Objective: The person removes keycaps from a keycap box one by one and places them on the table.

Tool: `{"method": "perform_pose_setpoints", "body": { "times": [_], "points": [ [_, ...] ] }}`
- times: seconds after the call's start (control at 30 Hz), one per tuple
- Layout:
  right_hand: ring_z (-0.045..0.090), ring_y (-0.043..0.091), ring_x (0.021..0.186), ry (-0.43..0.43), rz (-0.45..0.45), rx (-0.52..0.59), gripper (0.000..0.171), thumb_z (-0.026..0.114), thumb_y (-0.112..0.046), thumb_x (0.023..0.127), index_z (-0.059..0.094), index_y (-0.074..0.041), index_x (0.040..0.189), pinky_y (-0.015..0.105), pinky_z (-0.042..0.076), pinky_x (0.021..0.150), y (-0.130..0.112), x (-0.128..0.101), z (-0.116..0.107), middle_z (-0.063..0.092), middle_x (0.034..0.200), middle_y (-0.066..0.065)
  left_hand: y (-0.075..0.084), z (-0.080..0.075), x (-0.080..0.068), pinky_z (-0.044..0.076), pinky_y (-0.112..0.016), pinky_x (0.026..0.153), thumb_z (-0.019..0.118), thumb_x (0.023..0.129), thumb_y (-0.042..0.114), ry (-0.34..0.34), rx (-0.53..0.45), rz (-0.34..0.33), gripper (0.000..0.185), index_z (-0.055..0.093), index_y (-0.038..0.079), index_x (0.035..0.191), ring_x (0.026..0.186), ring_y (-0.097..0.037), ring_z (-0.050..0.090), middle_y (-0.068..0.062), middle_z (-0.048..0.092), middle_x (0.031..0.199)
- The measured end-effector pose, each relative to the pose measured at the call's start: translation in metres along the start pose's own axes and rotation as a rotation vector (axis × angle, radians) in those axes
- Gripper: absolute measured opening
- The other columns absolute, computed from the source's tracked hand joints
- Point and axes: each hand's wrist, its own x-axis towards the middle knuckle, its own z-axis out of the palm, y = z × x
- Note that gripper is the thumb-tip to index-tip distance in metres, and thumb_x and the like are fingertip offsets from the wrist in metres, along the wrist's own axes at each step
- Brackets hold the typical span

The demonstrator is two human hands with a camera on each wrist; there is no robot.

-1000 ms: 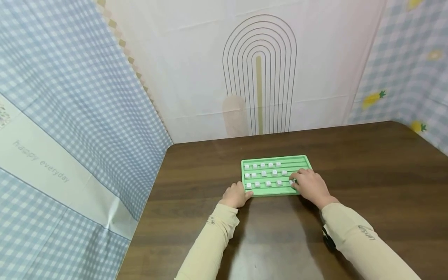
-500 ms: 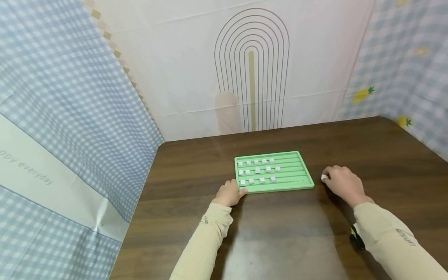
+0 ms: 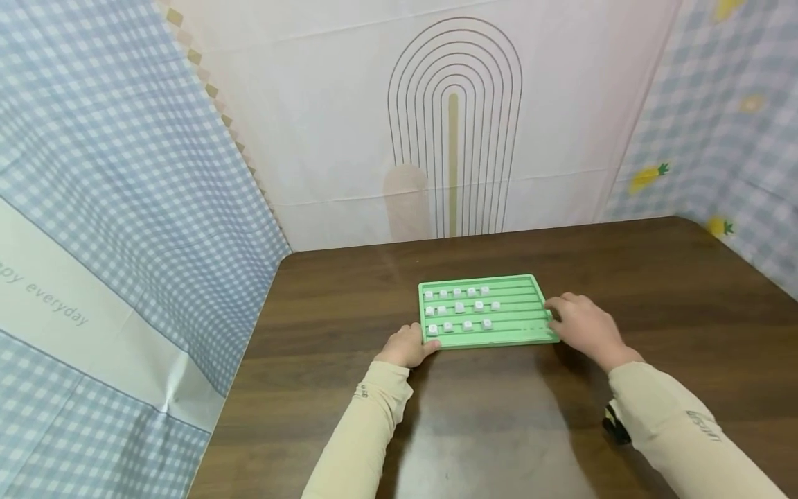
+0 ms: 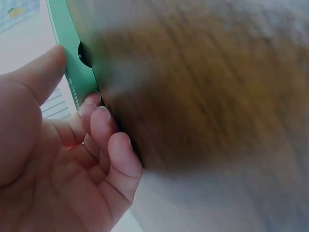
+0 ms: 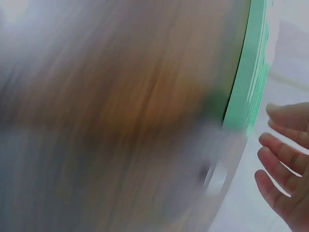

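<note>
A green tray (image 3: 514,337) with ridged rows lies on the table. Small white keycap-like blocks (image 3: 459,307) stand in three rows, mostly toward its left side. At the near left corner my left hand (image 3: 405,345) holds the tray, thumb on the front edge and fingers curled at the side, as the left wrist view shows the thumb (image 4: 46,67) against the green rim. Beside the tray's right edge is my right hand (image 3: 584,326), its fingers loosely bent and spread with nothing between them in the right wrist view. A blurred white block (image 5: 217,180) lies on the table close to those fingers.
The brown wooden table (image 3: 486,416) reaches back to a white cloth (image 3: 337,138) with an arch pattern. A blue checked cloth (image 3: 156,173) hangs at the left, another checked cloth (image 3: 717,125) at the right. A dark band (image 3: 616,424) sits at the right wrist.
My right hand took a white block from the right end of the front row, carried it right off the tray and let go; it is now back at the tray's right edge. The left hand stays.
</note>
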Motion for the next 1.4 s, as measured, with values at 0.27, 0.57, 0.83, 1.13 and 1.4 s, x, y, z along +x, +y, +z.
{"method": "perform_pose_setpoints", "body": {
  "times": [0.27,0.57,0.83,1.13,1.4],
  "points": [
    [0.058,0.032,0.099,0.011,-0.133,0.078,0.027,0.065,-0.022,0.085,0.065,-0.009,0.109,0.047,0.048,0.077,-0.053,0.024,0.033,0.063,0.108,0.012,0.003,0.003,0.000,0.043,-0.044,0.091,0.050,0.093,0.042,-0.014,0.033,0.024,0.056,0.047,-0.006,0.123,0.112,-0.035,0.052,-0.022,0.053,0.120],
    [0.060,0.024,0.086,0.000,-0.169,0.034,0.014,0.065,-0.015,0.085,0.068,-0.009,0.098,0.038,0.050,0.070,-0.073,0.034,0.043,0.064,0.095,0.007,0.001,0.001,0.000,0.041,-0.044,0.096,0.048,0.094,0.043,-0.026,0.000,-0.001,0.062,0.041,-0.006,0.131,0.118,-0.036,0.048,-0.023,0.048,0.128],
    [0.057,0.031,0.097,0.104,-0.107,0.063,0.019,0.061,-0.017,0.087,0.067,-0.009,0.103,0.048,0.049,0.071,-0.047,0.025,0.017,0.063,0.104,0.010,-0.002,0.000,-0.001,0.040,-0.045,0.096,0.048,0.094,0.043,-0.041,-0.053,0.000,0.063,0.039,-0.006,0.132,0.118,-0.037,0.047,-0.024,0.047,0.129],
    [0.055,0.041,0.093,0.052,0.172,0.056,0.026,0.050,-0.018,0.091,0.063,-0.002,0.108,0.054,0.044,0.065,0.047,-0.019,-0.016,0.057,0.108,0.024,-0.003,-0.001,-0.003,0.039,-0.046,0.097,0.048,0.094,0.042,-0.044,-0.056,0.009,0.064,0.038,-0.007,0.133,0.120,-0.038,0.045,-0.025,0.045,0.130],
    [0.053,0.046,0.095,-0.067,0.185,0.066,0.030,0.057,-0.019,0.088,0.061,0.001,0.110,0.056,0.044,0.067,0.064,-0.029,-0.006,0.055,0.111,0.028,-0.002,-0.003,-0.005,0.041,-0.046,0.094,0.050,0.094,0.039,-0.025,-0.055,0.025,0.060,0.042,-0.008,0.129,0.116,-0.038,0.049,-0.025,0.049,0.126]
  ]
}}
